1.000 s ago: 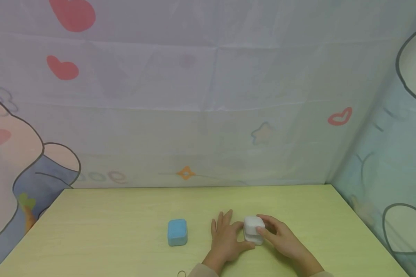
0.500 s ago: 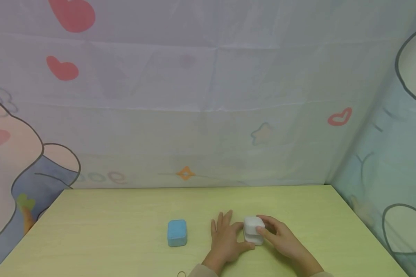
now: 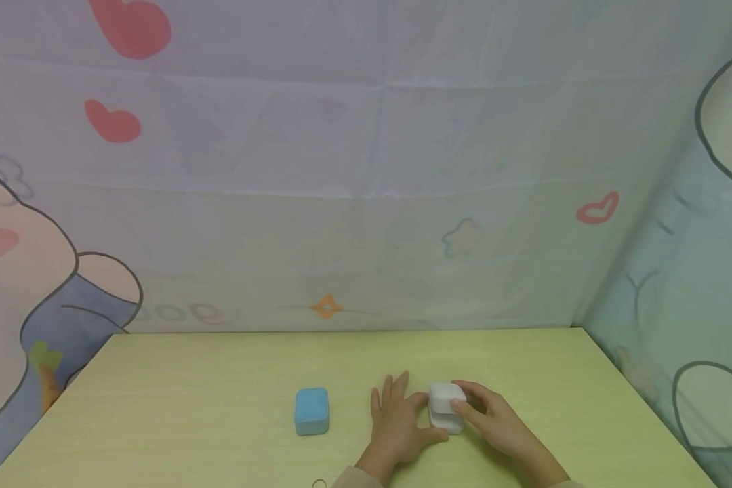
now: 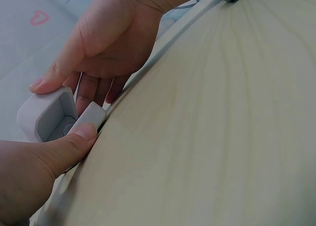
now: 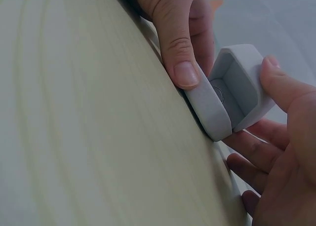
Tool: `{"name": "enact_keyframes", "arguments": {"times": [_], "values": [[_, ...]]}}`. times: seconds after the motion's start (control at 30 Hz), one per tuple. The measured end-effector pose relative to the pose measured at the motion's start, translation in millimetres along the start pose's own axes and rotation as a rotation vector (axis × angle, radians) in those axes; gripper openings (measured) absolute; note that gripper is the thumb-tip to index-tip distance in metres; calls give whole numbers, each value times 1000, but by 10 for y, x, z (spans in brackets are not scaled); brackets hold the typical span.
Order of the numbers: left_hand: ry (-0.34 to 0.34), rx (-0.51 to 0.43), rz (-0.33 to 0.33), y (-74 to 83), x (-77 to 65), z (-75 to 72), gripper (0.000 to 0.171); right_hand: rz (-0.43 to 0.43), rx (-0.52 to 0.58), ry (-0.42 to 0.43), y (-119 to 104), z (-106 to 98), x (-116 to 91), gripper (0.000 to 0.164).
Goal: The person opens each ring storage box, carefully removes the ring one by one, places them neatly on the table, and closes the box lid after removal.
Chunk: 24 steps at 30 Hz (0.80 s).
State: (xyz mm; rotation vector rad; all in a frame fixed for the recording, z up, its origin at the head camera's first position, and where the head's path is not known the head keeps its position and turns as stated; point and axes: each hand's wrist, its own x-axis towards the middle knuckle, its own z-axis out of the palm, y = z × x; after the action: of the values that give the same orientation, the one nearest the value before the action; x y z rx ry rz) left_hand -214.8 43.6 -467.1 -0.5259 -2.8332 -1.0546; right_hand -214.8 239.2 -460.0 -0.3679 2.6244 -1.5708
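A white ring box [image 3: 446,407] stands on the table in the head view, its lid tilted up from the base. My left hand [image 3: 396,423] holds the base between thumb and index finger, the other fingers spread out on the tabletop. On the other side, my right hand [image 3: 494,420] pinches the lid with its thumb and fingers. The wrist views look into the parted box: a grey lining and a thin ring [image 5: 218,92] show inside, partly hidden by the base's wall. The left thumb [image 4: 86,132] presses against the base's front.
A light blue box [image 3: 312,412], closed, sits on the table [image 3: 189,407] left of the hands. A thin gold-coloured ring [image 3: 319,483] lies at the bottom edge of the head view. Behind the table hangs a printed cloth [image 3: 268,149], with another side of it at the right.
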Motion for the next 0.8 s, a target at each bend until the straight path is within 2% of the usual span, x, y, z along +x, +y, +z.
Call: {"name": "enact_keyframes", "arguments": {"times": [0.47,0.8], "values": [[1,-18,1,-3,2,8,58,14,14,2,-16,0,1,52],[-7,6,-1,-1,5,-5,61,24,24,4,-24,2,5,51]]}}
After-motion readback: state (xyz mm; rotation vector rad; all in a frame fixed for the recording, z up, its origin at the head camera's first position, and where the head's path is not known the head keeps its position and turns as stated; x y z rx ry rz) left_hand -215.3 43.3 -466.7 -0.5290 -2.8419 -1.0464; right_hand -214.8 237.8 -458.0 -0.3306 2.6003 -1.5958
